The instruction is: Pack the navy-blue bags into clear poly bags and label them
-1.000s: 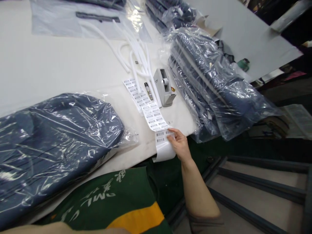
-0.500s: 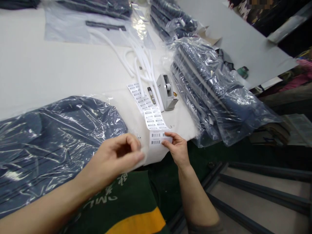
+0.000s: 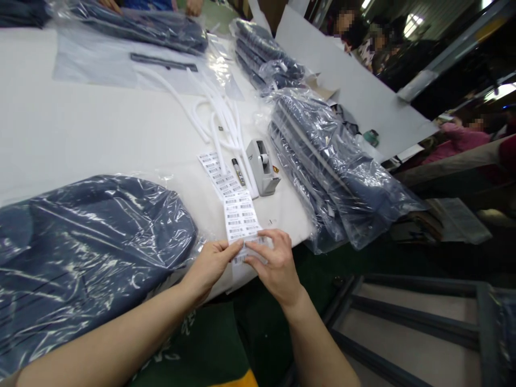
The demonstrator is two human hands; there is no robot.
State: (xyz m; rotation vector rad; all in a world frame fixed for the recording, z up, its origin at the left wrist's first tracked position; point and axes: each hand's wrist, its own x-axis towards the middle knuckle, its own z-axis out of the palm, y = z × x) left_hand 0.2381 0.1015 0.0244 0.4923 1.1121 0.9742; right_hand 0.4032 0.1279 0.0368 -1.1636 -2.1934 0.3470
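A strip of white barcode labels [image 3: 237,215] runs across the white table [image 3: 80,134] and hangs over its near edge. My left hand [image 3: 209,266] and my right hand [image 3: 272,263] meet at the strip's near end, each pinching it with thumb and fingers closed. A dark blue garment in a clear plastic bag [image 3: 80,252] lies just left of my left hand.
A grey tape dispenser [image 3: 262,173] and a marker [image 3: 238,172] sit beyond the labels, beside white cords [image 3: 217,118]. A stack of bagged dark garments [image 3: 322,166] lies to the right, more bagged garments [image 3: 270,62] at the back. People stand at the far right.
My left hand has come in from the lower left and taken hold of the label strip beside my right hand. The view has tilted up.
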